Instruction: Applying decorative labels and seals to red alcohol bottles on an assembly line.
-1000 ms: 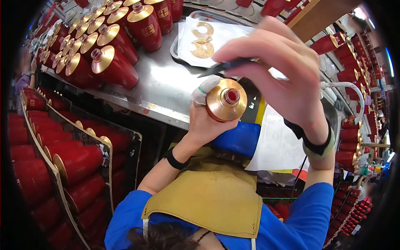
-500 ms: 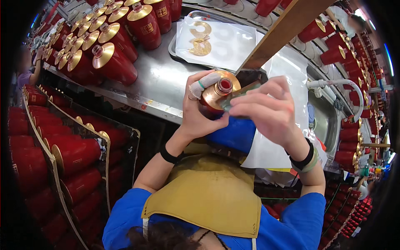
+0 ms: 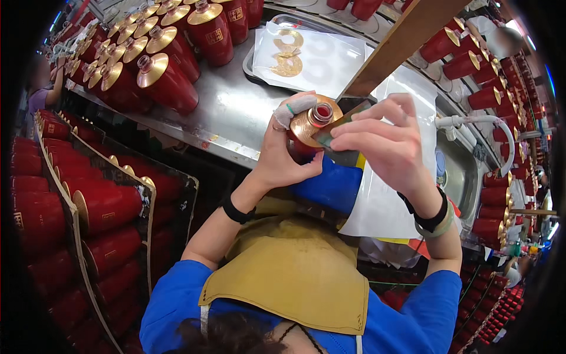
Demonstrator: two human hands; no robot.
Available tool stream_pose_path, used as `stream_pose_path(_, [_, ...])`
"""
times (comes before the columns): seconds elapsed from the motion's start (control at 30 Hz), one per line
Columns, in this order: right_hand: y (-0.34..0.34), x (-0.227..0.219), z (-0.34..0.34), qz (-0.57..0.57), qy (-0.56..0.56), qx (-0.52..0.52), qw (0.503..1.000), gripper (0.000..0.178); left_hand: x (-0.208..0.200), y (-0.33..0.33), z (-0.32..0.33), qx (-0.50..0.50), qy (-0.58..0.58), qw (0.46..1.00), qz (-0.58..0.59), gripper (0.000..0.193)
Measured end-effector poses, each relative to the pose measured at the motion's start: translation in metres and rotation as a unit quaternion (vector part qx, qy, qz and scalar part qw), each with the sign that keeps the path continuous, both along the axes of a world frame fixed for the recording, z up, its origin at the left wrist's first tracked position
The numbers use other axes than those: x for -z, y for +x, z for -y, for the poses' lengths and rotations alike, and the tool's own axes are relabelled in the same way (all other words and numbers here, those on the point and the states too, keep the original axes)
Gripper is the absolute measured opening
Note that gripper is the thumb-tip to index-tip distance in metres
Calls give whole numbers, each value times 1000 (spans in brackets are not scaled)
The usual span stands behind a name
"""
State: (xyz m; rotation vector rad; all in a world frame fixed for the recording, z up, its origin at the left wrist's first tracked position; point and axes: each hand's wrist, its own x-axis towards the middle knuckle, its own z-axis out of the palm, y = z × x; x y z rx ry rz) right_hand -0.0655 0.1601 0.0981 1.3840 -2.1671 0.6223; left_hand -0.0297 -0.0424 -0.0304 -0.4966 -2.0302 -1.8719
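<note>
Upright in front of me, mouth toward the camera, is a red bottle with a gold shoulder (image 3: 302, 131). My left hand (image 3: 277, 150) is wrapped round its left side, the thumb low on the body; a pale wrap with a green band covers one finger. My right hand (image 3: 386, 138) pinches a thin, flat greenish scraper (image 3: 323, 138), whose edge rests against the right side of the gold shoulder. Part of the scraper is hidden behind the fingers. Beyond the bottle lies a white backing sheet (image 3: 327, 56) bearing gold ring-shaped decals (image 3: 288, 66).
The sheet lies over a metal tray (image 3: 250, 74) on a steel bench (image 3: 218, 100). Red bottles (image 3: 171, 82) crowd the bench's left; racks of them (image 3: 109, 206) stand lower left. A wooden post (image 3: 407, 44) slants past my right hand, near a sink (image 3: 463, 177) with a white pipe (image 3: 501, 127).
The bottle and my left hand have moved slightly up and right in the picture. My right fingers, smeared before, show more clearly, with the scraper still at the gold shoulder.
</note>
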Motion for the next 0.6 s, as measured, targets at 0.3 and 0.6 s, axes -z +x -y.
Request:
stream_pose_path(0.3, [-4, -2, -8, 31, 24, -8, 999, 17, -2, -7, 0, -51, -48, 994, -83, 91])
stream_pose_path(0.6, [7, 12, -7, -8, -48, 39, 998, 23, 11, -5, -10, -126, -79, 977, -155, 92])
